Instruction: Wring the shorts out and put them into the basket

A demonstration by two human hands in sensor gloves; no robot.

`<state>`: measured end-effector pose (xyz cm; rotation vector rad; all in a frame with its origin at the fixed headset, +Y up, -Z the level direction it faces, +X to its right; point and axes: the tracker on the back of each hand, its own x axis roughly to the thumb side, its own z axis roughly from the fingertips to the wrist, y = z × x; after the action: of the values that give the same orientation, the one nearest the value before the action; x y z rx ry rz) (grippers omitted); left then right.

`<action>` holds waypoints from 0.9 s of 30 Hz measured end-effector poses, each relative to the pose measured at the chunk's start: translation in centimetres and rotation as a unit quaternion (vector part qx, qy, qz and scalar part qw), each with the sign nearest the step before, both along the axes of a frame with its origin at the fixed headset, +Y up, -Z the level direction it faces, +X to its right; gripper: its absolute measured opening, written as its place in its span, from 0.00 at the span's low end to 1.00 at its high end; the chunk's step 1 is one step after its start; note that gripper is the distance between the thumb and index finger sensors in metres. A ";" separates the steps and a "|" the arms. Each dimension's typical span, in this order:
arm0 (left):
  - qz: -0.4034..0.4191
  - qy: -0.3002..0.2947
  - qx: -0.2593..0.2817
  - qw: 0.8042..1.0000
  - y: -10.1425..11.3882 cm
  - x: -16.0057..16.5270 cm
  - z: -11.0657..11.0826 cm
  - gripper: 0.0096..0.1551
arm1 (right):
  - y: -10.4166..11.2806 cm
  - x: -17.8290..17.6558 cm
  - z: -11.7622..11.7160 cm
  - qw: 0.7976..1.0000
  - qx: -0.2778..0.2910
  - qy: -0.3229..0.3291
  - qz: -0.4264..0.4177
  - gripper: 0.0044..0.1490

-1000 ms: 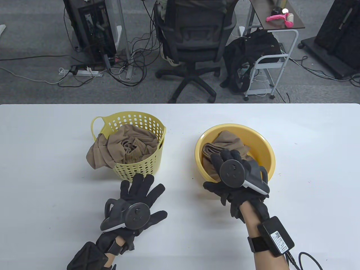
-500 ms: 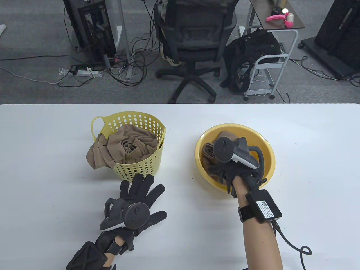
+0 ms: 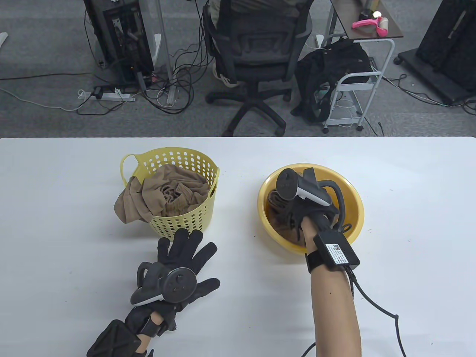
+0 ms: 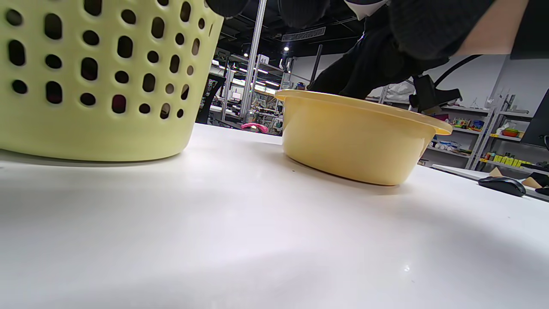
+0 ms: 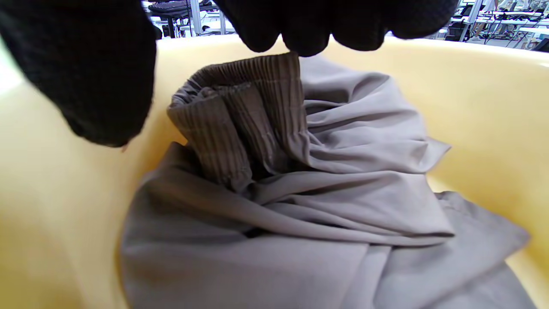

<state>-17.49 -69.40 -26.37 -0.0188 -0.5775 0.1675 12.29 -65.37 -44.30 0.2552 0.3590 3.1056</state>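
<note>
A second pair of brown shorts [image 3: 277, 219] lies crumpled in the yellow bowl [image 3: 351, 202]; in the right wrist view the shorts [image 5: 300, 193] show a ribbed waistband standing up. My right hand [image 3: 297, 212] reaches down into the bowl. Its fingertips [image 5: 300, 38] touch the top of the waistband, while the thumb [image 5: 98, 86] stays apart to the left. Another brown garment [image 3: 167, 189] fills the perforated yellow basket [image 3: 178, 223] and hangs over its left rim. My left hand [image 3: 186, 253] lies flat on the table in front of the basket, fingers spread, holding nothing.
Basket [image 4: 94, 86] and bowl [image 4: 356, 137] stand side by side on the white table [image 3: 55, 223]. Beyond the far edge are an office chair [image 3: 256, 44], a backpack [image 3: 331, 74] and a white cart [image 3: 357, 85]. A computer mouse [image 4: 502, 185] lies on another surface.
My right hand moved forward from the bowl's near rim and dipped down into the bowl onto the shorts. The left hand stayed put on the table.
</note>
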 end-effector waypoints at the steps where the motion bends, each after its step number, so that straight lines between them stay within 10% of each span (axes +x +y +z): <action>1: 0.000 0.000 0.001 1.000 0.0 0.0 0.0 0.50 | -0.1 0.0 -0.2 1.000 -0.003 -0.001 0.002 0.65; 27: -0.002 -0.005 -0.001 1.000 0.0 0.1 0.1 0.50 | -3.2 0.0 -2.7 0.999 -0.041 -0.033 -0.013 0.49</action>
<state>-17.37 -69.42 -26.28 -0.0227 -0.5876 0.1633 12.32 -68.62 -47.03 0.1557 0.4753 3.0565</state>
